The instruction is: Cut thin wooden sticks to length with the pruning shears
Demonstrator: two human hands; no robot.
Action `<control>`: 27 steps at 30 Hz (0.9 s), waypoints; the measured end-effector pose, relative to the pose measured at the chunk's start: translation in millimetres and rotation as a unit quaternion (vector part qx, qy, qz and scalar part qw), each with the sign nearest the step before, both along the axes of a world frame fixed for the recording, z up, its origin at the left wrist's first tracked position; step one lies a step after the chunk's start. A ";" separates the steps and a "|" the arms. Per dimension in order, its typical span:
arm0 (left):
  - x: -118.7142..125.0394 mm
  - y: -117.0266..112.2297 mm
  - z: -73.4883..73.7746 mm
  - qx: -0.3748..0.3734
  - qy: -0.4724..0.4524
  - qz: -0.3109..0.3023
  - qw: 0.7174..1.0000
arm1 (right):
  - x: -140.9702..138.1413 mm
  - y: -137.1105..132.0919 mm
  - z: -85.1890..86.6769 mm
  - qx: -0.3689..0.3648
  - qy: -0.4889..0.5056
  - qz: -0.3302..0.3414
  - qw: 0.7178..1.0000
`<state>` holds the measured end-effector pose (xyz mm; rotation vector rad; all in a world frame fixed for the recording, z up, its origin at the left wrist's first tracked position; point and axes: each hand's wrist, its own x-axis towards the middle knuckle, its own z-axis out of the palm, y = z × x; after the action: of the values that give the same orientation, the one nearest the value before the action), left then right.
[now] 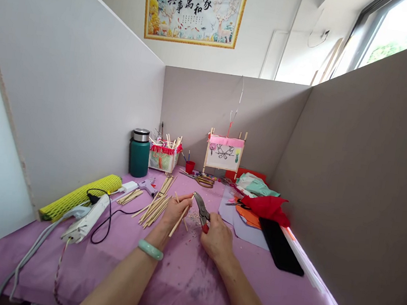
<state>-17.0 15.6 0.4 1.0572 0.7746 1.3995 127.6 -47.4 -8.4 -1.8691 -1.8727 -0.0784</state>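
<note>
My left hand (175, 212), with a pale green bangle (150, 249) on its wrist, is closed around thin wooden sticks (178, 222). One stick slants up from the palm toward the fingertips. My right hand (217, 238) grips the red handles of a pair of pruning shears (201, 210). The metal jaws of the shears are at the upper end of the slanted stick; whether they touch it I cannot tell. Left of my left hand lies a loose pile of wooden sticks (154, 210) on the purple tablecloth (178, 289). Small chips are scattered beneath my hands.
A green flask (139, 156) and a decorated box of sticks (164, 160) stand at the back left. Near them are a glue gun (148, 186), scissors (203, 180) and a power strip (85, 219). A black phone-like slab (281, 247) and red cloth (269, 208) lie right.
</note>
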 end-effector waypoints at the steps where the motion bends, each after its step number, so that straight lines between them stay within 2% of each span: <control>1: 0.0 -0.5 0.4 -0.001 0.000 0.002 1.000 | -0.3 0.0 -0.2 -0.003 -0.001 -0.002 1.000; 6: -0.2 -2.5 2.2 -0.001 0.014 0.011 1.000 | 0.0 -0.1 -0.4 -0.010 0.000 -0.002 1.000; 13: 1.8 -2.3 3.7 -0.002 0.027 0.027 0.999 | 1.2 1.2 -2.9 0.039 0.000 0.011 0.999; 19: 2.8 -1.1 2.1 0.001 0.028 0.047 0.999 | 0.2 1.1 -3.3 0.020 -0.010 0.001 1.000; 27: -0.9 -3.3 3.1 0.003 0.020 0.017 1.000 | -1.8 -0.8 1.1 -0.021 -0.010 -0.010 1.000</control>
<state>-18.0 12.3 3.4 1.0855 0.8211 1.4134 125.9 -48.2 -7.3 -1.9218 -1.8828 -0.0664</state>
